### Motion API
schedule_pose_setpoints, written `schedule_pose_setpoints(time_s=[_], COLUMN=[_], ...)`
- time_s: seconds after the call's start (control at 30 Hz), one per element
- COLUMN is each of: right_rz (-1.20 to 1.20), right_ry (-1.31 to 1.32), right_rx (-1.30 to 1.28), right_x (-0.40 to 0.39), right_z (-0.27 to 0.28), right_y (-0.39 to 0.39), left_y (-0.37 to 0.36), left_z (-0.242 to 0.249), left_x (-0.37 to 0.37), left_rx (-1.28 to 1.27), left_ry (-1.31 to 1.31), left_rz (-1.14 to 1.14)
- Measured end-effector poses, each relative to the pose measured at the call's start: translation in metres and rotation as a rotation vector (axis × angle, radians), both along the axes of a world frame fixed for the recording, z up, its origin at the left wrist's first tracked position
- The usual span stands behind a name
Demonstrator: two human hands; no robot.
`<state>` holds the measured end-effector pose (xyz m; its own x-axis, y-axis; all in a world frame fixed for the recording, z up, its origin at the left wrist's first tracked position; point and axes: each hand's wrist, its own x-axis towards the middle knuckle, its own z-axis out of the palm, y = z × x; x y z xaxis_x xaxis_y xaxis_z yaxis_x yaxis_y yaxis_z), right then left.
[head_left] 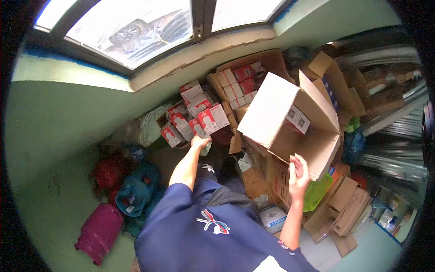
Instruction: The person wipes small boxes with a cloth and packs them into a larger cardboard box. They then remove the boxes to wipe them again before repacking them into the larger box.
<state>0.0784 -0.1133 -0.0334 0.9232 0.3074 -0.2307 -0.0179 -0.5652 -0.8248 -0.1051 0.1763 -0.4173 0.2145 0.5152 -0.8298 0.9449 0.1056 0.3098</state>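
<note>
My left hand (200,142) has its fingers closed on the near end of a small red-and-white box (194,125), at the front of a stack of similar boxes (195,103) below the window. To the right, a large cardboard carton (270,109) sits tilted with its flaps up and its opening toward me. Inside it lies a red-and-white box with square prints (297,119). My right hand (299,176) is raised, fingers apart and holding nothing, right at the carton's lower flap.
Behind the big carton is another open carton (277,59) with red and white boxes. Gas cylinders (100,229) stand at the lower left. On the right are a green plastic basket (317,192), flattened cardboard pieces (351,206) and long metal profiles (398,122). A window (136,29) spans the top.
</note>
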Motion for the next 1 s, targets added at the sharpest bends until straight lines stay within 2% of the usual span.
schedule_pose_setpoints(time_s=[0.03,0.07,0.13,0.17,0.2,0.3,0.33,0.37,0.47,0.5,0.53,0.6,0.67,0.77,0.83,0.9,0.97,1.0], right_rz=[0.029,0.050,0.153,0.233,0.318,0.261,0.322,0.385,0.409,0.360,0.349,0.344,0.362,0.347,0.307,0.222,0.194,0.197], right_ry=[0.032,0.057,-0.013,-0.138,-0.256,-0.167,-0.169,-0.168,-0.127,0.001,0.009,-0.216,-0.210,-0.257,-0.300,-0.143,-0.409,-0.548], right_rx=[-0.083,-0.167,-0.272,-0.358,-0.444,-0.484,-0.648,-0.808,-0.854,-0.855,-0.832,-0.948,-0.932,-0.907,-0.891,-0.565,-0.342,-0.233], right_x=[0.013,0.031,0.071,0.093,0.116,0.179,0.200,0.214,0.225,0.219,0.215,0.214,0.217,0.211,0.205,0.181,0.166,0.159], right_z=[0.004,0.009,-0.009,-0.018,-0.028,-0.082,-0.110,-0.128,-0.152,-0.139,-0.146,-0.165,-0.168,-0.166,-0.140,-0.054,-0.037,-0.027], right_y=[0.006,0.012,0.004,0.000,-0.003,-0.017,-0.024,-0.031,-0.031,-0.024,-0.024,-0.031,-0.036,-0.049,-0.053,-0.051,-0.069,-0.077], left_y=[0.000,0.000,0.003,0.005,0.007,0.004,0.006,0.006,0.003,-0.002,-0.005,-0.017,-0.032,-0.035,-0.031,-0.010,0.005,0.008], left_z=[-0.015,-0.030,0.019,0.022,0.035,0.044,0.061,0.057,0.080,0.081,0.083,0.086,0.128,0.145,0.156,0.134,0.144,0.170], left_x=[-0.014,-0.024,-0.031,-0.039,-0.049,-0.085,-0.093,-0.108,-0.142,-0.156,-0.169,-0.191,-0.186,-0.184,-0.175,-0.176,-0.152,-0.130], left_rx=[-0.073,-0.066,-0.079,-0.045,-0.053,0.000,0.023,0.044,0.080,0.076,0.078,0.062,0.067,0.091,0.068,0.065,0.025,-0.004], left_ry=[-0.103,-0.086,-0.191,-0.087,-0.139,-0.200,-0.185,-0.175,-0.124,-0.168,-0.155,-0.099,0.013,0.006,-0.098,-0.268,-0.544,-0.709], left_rz=[-0.041,-0.113,-0.142,-0.181,-0.182,-0.038,-0.024,-0.003,0.088,0.183,0.176,0.250,0.247,0.220,0.447,0.546,0.704,0.726])
